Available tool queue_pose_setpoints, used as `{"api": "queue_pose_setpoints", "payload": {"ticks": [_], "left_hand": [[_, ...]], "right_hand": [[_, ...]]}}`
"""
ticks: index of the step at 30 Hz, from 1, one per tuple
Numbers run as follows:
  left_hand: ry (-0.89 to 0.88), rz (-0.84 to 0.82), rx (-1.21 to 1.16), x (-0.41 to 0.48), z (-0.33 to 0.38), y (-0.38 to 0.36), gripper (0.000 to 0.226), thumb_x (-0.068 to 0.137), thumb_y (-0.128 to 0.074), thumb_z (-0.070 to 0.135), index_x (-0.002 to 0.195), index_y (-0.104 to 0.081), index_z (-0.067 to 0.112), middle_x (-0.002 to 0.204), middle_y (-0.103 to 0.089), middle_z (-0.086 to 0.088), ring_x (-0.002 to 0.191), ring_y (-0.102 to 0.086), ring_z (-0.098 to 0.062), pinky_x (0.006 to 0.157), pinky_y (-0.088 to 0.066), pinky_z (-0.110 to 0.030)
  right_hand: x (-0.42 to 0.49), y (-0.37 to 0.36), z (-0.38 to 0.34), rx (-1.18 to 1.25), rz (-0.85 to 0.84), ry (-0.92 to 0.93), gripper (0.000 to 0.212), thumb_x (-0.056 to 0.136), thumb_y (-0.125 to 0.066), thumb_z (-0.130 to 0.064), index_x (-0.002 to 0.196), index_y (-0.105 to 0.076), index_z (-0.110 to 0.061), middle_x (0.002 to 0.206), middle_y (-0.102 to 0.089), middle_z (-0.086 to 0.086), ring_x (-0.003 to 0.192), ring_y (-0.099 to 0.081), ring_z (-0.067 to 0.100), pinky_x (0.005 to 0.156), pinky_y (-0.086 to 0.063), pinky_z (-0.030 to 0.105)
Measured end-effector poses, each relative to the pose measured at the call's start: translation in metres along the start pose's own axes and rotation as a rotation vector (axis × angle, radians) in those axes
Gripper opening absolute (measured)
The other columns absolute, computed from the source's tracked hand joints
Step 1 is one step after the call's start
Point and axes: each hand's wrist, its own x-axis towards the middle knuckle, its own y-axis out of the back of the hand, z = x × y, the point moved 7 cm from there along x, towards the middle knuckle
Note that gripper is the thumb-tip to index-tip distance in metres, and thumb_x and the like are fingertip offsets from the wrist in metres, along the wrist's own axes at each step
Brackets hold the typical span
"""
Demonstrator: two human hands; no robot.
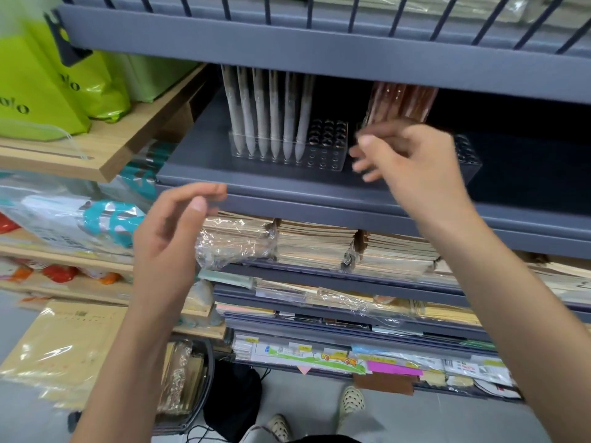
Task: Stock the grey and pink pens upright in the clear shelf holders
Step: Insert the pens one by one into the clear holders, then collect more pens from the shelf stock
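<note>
The right hand (412, 164) is up at the grey shelf (287, 193), its fingers curled toward the left and smeared by motion. Directly above and behind its grip stand the pink pens (403, 100), bunched together and leaning a little, their lower ends hidden by the knuckles. Whether that grip pinches the bundle or only hovers in front of it cannot be told. The right holder (467, 158), where the pink pens belong, shows only as a clear corner of drilled holes to the right of the grip, past the back of the hand.

To the left of that grip, near it on the same shelf, the grey pens (268, 113) stand tips down in a tidy row in the left holder (326, 148). They fill the side far from the grip, and the holes nearest it are vacant. Each hole takes one pen, which is what keeps them upright and apart, so loading from one side leaves the free holes open to reach.

The left hand (169, 238) hangs lower, under the shelf's front lip and well to the left of the right grip. Its own grip is wide, with fingers loosely bent and holding nothing. It looks free to fetch more stock or steady a holder.

Below both grips lie stacks of wrapped notebooks (316, 247).
</note>
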Motion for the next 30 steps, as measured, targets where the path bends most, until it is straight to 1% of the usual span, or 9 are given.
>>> {"api": "queue_pose_setpoints", "payload": {"ticks": [3,6,9,11,14,17,23,26,30], "left_hand": [[0.105,-0.062,-0.171,-0.031,-0.023,0.006,0.027,0.101,-0.055,0.038,0.113,-0.069,0.019,0.110,-0.073,-0.012,0.101,-0.070,-0.034,0.088,-0.057,-0.036],[0.344,-0.108,-0.180,-0.079,-0.076,0.004,0.036,0.097,-0.060,0.048,0.110,-0.071,0.015,0.105,-0.073,-0.016,0.092,-0.071,-0.037,0.082,-0.059,-0.036],[0.624,-0.165,-0.124,-0.141,-0.143,-0.006,0.025,0.102,-0.055,0.030,0.104,-0.073,0.013,0.101,-0.074,-0.020,0.085,-0.073,-0.036,0.075,-0.061,-0.036],[0.858,-0.194,-0.039,-0.190,-0.190,-0.012,0.024,0.105,-0.050,0.014,0.100,-0.073,0.009,0.100,-0.074,-0.023,0.080,-0.074,-0.033,0.070,-0.060,-0.035],[1.156,-0.257,0.058,-0.257,-0.241,-0.021,0.022,0.105,-0.048,0.007,0.101,-0.069,-0.001,0.099,-0.074,-0.027,0.073,-0.073,-0.029,0.063,-0.057,-0.031],[1.355,-0.306,0.121,-0.305,-0.265,-0.032,0.022,0.104,-0.051,0.010,0.106,-0.068,-0.005,0.098,-0.075,-0.024,0.078,-0.071,-0.033,0.064,-0.055,-0.032],[1.432,-0.509,0.279,-0.344,-0.265,-0.075,0.019,0.101,-0.059,0.015,0.101,-0.068,-0.001,0.094,-0.075,-0.018,0.073,-0.067,-0.026,0.065,-0.051,-0.031],[1.400,-0.616,0.340,-0.354,-0.255,-0.106,0.019,0.101,-0.058,0.014,0.099,-0.068,-0.002,0.089,-0.073,-0.016,0.068,-0.065,-0.023,0.062,-0.048,-0.029],[1.366,-0.658,0.375,-0.367,-0.240,-0.163,0.017,0.100,-0.059,0.011,0.099,-0.067,-0.004,0.088,-0.072,-0.019,0.067,-0.064,-0.024,0.062,-0.047,-0.029]], "right_hand": [[-0.045,0.031,0.027,0.058,-0.024,-0.074,0.011,0.092,-0.063,-0.023,0.093,-0.073,-0.019,0.086,-0.076,0.001,0.077,-0.073,0.019,0.065,-0.059,0.026],[-0.102,0.055,0.092,0.096,-0.002,-0.304,0.011,0.094,-0.063,-0.019,0.094,-0.074,-0.018,0.090,-0.076,0.004,0.080,-0.073,0.020,0.067,-0.060,0.028],[-0.183,0.073,0.186,0.077,0.108,-0.644,0.010,0.093,-0.064,-0.015,0.094,-0.074,-0.014,0.089,-0.077,0.003,0.084,-0.073,0.023,0.076,-0.059,0.037],[-0.248,0.079,0.247,0.094,0.196,-0.869,0.012,0.094,-0.062,-0.009,0.094,-0.073,-0.008,0.091,-0.076,0.010,0.085,-0.072,0.028,0.082,-0.055,0.042],[-0.341,0.084,0.316,0.083,0.227,-1.136,0.017,0.096,-0.054,-0.001,0.103,-0.070,0.003,0.090,-0.073,0.017,0.082,-0.067,0.032,0.072,-0.052,0.036],[-0.418,0.094,0.351,0.068,0.228,-1.355,0.014,0.095,-0.056,-0.001,0.095,-0.071,-0.001,0.094,-0.072,0.024,0.077,-0.065,0.032,0.069,-0.048,0.034],[-0.498,0.131,0.357,-0.060,0.188,-1.450,0.018,0.090,-0.061,-0.010,0.077,-0.073,-0.012,0.082,-0.075,0.011,0.080,-0.071,0.031,0.076,-0.056,0.043],[-0.514,0.162,0.351,-0.074,0.207,-1.452,0.017,0.089,-0.062,-0.006,0.079,-0.074,-0.013,0.079,-0.075,0.010,0.083,-0.070,0.036,0.078,-0.056,0.045],[-0.529,0.216,0.347,-0.085,0.213,-1.390,0.022,0.090,-0.061,-0.004,0.079,-0.073,-0.019,0.078,-0.075,0.001,0.083,-0.071,0.026,0.079,-0.057,0.046]]}}
